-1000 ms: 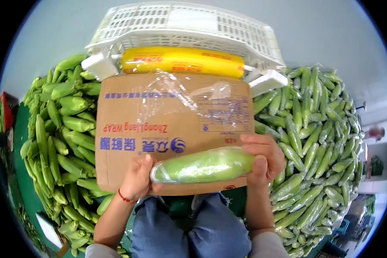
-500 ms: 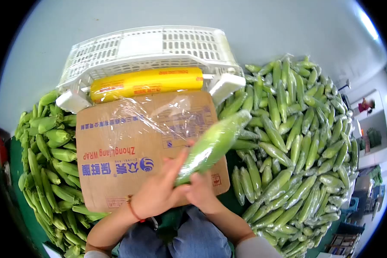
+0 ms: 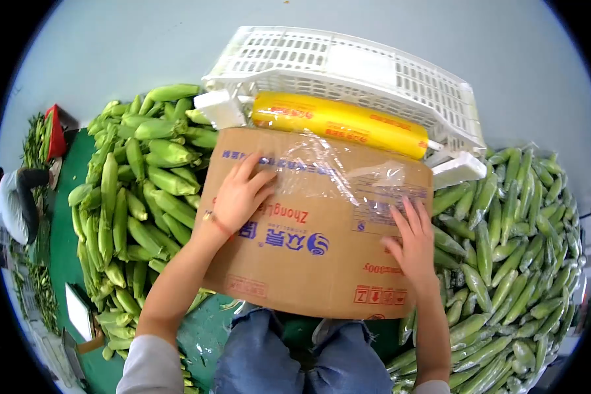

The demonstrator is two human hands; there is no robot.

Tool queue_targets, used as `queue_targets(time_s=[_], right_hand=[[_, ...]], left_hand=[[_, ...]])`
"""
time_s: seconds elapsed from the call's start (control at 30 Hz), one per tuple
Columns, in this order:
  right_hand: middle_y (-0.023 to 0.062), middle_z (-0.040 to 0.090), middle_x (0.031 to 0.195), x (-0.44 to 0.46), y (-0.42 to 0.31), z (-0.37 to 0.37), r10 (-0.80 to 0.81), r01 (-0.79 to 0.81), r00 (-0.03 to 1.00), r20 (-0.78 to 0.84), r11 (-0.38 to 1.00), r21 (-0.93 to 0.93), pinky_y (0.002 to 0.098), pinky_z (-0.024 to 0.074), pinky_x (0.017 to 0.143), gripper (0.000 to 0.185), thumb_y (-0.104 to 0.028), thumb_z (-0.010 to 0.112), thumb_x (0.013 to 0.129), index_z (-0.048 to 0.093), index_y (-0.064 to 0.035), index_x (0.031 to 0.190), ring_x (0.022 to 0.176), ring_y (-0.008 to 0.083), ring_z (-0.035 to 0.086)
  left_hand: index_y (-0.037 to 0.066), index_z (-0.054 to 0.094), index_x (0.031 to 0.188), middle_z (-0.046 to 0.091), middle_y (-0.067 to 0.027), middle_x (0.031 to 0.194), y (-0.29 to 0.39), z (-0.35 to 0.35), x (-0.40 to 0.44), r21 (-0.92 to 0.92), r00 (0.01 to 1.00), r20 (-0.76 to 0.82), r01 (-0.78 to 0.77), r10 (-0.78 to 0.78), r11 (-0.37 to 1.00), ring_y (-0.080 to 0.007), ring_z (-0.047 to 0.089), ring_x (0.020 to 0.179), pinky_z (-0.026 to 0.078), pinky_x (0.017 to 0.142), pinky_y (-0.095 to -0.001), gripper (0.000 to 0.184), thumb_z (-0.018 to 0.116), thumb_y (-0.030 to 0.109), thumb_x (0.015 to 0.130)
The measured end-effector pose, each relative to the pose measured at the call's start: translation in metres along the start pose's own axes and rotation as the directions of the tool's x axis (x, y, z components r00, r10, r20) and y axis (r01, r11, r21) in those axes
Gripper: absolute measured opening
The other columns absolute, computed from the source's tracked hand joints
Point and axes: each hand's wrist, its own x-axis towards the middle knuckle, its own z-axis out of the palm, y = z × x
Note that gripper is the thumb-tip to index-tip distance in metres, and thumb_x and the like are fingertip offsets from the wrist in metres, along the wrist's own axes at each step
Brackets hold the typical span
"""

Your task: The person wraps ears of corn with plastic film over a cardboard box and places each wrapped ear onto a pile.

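Note:
My left hand rests over the upper left of the cardboard box, its fingers apart and holding nothing. Over the right side of the same box is my right hand, fingers spread and empty. Clear plastic film lies crumpled on the box top between the two hands. Just beyond the box, a yellow roll of wrap sits on a rod between white blocks, in front of a white plastic crate.
Unwrapped green corn ears are heaped at the left. A pile of film-wrapped ears fills the right. At the far left are a red container, a white tray and another person.
The wrapped ear has left my hands, which have moved apart and opened over the box. The view has turned toward the left, so the box and roll appear further right.

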Motion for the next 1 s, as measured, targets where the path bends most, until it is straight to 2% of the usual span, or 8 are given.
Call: queue_targets(time_s=[0.23, 0.4, 0.57, 0.6, 0.67, 0.77, 0.8, 1.0], right_hand=[[0.0075, 0.062, 0.086, -0.015, 0.006, -0.002, 0.385, -0.390, 0.914, 0.131, 0.738, 0.550, 0.0318, 0.0466, 0.072, 0.011, -0.008, 0.057, 0.091, 0.061, 0.0011, 0.096, 0.079, 0.0175, 0.058], [0.0009, 0.058, 0.070, -0.097, 0.008, -0.030, 0.322, -0.569, 0.815, 0.481, 0.599, 0.564, 0.0220, 0.0429, 0.058, 0.005, -0.007, 0.059, 0.090, 0.057, -0.0023, 0.089, 0.061, 0.0075, 0.052], [0.0030, 0.061, 0.071, -0.104, -0.034, -0.032, 0.132, -0.646, 0.607, 0.784, 0.657, 0.389, 0.0252, 0.0406, 0.051, 0.018, -0.022, 0.056, 0.095, 0.062, -0.0057, 0.097, 0.055, 0.0115, 0.052], [0.0031, 0.061, 0.074, -0.102, -0.043, -0.033, 0.099, -0.616, 0.610, 0.786, 0.684, 0.392, 0.0265, 0.0388, 0.051, 0.024, -0.030, 0.054, 0.098, 0.064, -0.0079, 0.100, 0.055, 0.0129, 0.050], [-0.0026, 0.055, 0.069, -0.096, -0.057, -0.035, 0.136, -0.672, 0.614, 0.777, 0.606, 0.426, 0.0226, 0.0334, 0.051, 0.019, -0.028, 0.057, 0.096, 0.062, -0.0098, 0.092, 0.054, 0.0063, 0.041], [0.0032, 0.060, 0.071, -0.094, -0.049, -0.034, 0.179, -0.748, 0.554, 0.813, 0.535, 0.392, 0.0259, 0.0417, 0.051, 0.020, -0.025, 0.061, 0.091, 0.061, -0.0049, 0.092, 0.055, 0.0120, 0.051], [0.0050, 0.061, 0.069, -0.104, -0.038, -0.024, 0.203, -0.776, 0.551, 0.809, 0.481, 0.408, 0.0245, 0.0436, 0.049, 0.014, -0.016, 0.061, 0.091, 0.060, -0.0020, 0.091, 0.052, 0.0114, 0.054], [0.0086, 0.064, 0.069, -0.109, -0.044, -0.024, 0.270, -0.799, 0.547, 0.792, 0.451, 0.398, 0.0244, 0.0486, 0.048, 0.010, -0.007, 0.058, 0.091, 0.059, 0.0022, 0.090, 0.052, 0.0130, 0.060]], left_hand=[[0.007, 0.053, 0.087, 0.060, -0.0092, 0.078, -0.026, -0.051, -0.021, -0.207, 0.995, -0.098, -0.026, 0.006, 0.978, -0.0315, 0.061, 0.070, 0.050, 0.059, -0.0384, 0.007, 0.058, 0.008, 0.082], [0.009, 0.060, 0.092, 0.062, -0.0083, 0.082, 0.016, -0.095, -0.138, -0.268, 0.979, 0.140, -0.104, 0.146, 0.958, -0.0269, 0.062, 0.071, 0.052, 0.061, -0.0364, 0.006, 0.059, 0.007, 0.086], [0.008, 0.059, 0.093, 0.063, -0.0075, 0.084, 0.013, -0.098, -0.213, -0.264, 0.997, -0.072, -0.050, 0.032, 0.963, -0.0257, 0.063, 0.075, 0.052, 0.065, -0.0365, 0.015, 0.064, 0.012, 0.080], [0.008, 0.057, 0.094, 0.063, -0.0094, 0.091, -0.009, -0.123, -0.211, -0.026, 0.923, 0.363, 0.148, -0.128, 0.989, -0.0270, 0.062, 0.084, 0.051, 0.071, -0.0368, 0.024, 0.069, 0.014, 0.075], [0.006, 0.059, 0.099, 0.060, -0.0181, 0.096, -0.102, -0.107, -0.232, 0.264, 0.873, -0.229, 0.482, -0.431, 0.836, -0.0347, 0.058, 0.091, 0.048, 0.078, -0.0404, 0.031, 0.067, 0.010, 0.070], [0.000, 0.046, 0.122, 0.054, -0.0220, 0.119, -0.237, -0.122, -0.253, 0.448, 0.513, -0.507, 0.843, -0.693, 0.296, -0.0379, 0.053, 0.110, 0.043, 0.095, -0.0435, 0.060, 0.073, 0.030, 0.078], [0.000, 0.044, 0.122, 0.054, -0.0211, 0.118, -0.264, -0.124, -0.253, 0.363, 0.317, -0.558, 0.924, -0.767, 0.117, -0.0372, 0.053, 0.109, 0.044, 0.093, -0.0448, 0.061, 0.072, 0.034, 0.079], [0.005, 0.047, 0.120, 0.059, -0.0175, 0.107, -0.289, -0.132, -0.254, 0.479, 0.302, -0.498, 0.877, -0.813, 0.033, -0.0359, 0.058, 0.099, 0.047, 0.083, -0.0462, 0.049, 0.068, 0.032, 0.085]])
